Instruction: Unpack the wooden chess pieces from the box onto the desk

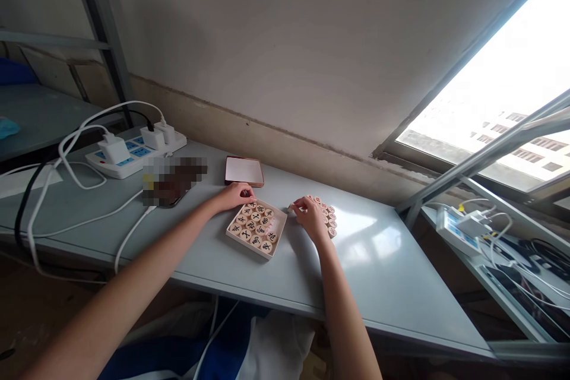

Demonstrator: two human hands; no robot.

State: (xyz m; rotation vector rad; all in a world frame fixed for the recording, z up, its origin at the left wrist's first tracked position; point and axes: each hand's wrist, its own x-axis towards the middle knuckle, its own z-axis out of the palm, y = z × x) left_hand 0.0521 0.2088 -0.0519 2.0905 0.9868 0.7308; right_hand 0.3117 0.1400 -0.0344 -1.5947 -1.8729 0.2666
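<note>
Left hand (234, 195) curled over far edge of box (257, 229) w/ chess discs, right hand (310, 218) pinched on one disc (291, 209), loose discs (330, 221) piled just beyond, all on counter (378, 261).

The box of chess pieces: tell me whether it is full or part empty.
Nearly full. The box shows rows of round pieces with a gap at its right side; more pieces lie loose by the right hand.

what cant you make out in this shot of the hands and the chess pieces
- Head view: the characters on the pieces in the box are too small to read.
- The right hand covers part of the loose pieces, so their count is unclear, as is whether its fingers pinch one.
- The left hand hides the box's far corner.
- The object beside the power strip is blurred out.
</note>
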